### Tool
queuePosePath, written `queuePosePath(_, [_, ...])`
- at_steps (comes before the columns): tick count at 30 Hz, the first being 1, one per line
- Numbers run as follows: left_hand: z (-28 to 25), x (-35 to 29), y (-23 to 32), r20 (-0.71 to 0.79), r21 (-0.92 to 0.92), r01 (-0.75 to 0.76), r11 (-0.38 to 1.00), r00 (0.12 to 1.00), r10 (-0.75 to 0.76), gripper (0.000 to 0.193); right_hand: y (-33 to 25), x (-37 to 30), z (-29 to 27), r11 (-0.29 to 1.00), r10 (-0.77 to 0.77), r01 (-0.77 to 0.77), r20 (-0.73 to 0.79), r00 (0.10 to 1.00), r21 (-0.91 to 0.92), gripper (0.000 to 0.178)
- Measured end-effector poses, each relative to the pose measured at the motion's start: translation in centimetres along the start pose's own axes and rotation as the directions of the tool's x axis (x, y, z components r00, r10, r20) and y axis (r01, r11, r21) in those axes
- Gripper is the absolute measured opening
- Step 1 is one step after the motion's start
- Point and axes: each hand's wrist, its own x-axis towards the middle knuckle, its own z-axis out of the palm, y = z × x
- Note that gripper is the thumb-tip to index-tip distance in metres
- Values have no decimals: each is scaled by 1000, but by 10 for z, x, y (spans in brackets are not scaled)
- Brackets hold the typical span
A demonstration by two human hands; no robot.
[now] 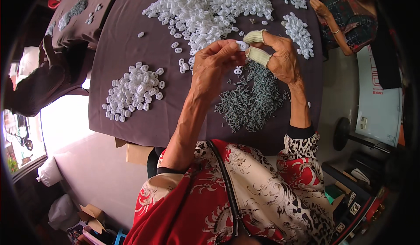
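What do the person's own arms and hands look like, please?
The right hand wears cream ribbed-knit covers on two fingers; the left hand is uncovered. Both forearms are bare below dark cuffs. The right sleeve mixes red with black-and-cream animal spots; the left sleeve shows red and cream patterning.

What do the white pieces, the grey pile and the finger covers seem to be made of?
White pieces: probably moulded plastic, smooth and slightly glossy, alike with neat holes. Grey pile: likely metal, perhaps screws, from the dull sheen and thin shapes. Finger covers: apparently knitted fabric, matte, with visible ribbing.
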Motion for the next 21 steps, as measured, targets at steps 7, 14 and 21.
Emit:
queuePosePath(7, [-4, -5, 1, -61, 86, -51, 995, 997, 57, 18, 3, 0, 23, 997, 20, -16, -52, 998, 72, 22])
queuePosePath(14, [-54, -15, 34, -196, 521, -218, 825, 911, 364, 25, 18, -2, 31, 1000, 16, -17, -55, 998, -13, 23])
queuePosePath(21, [-158, -67, 79, -288, 943, 112, 314, 747, 599, 24, 60, -28, 51, 986, 129, -130, -19, 991, -104, 13])
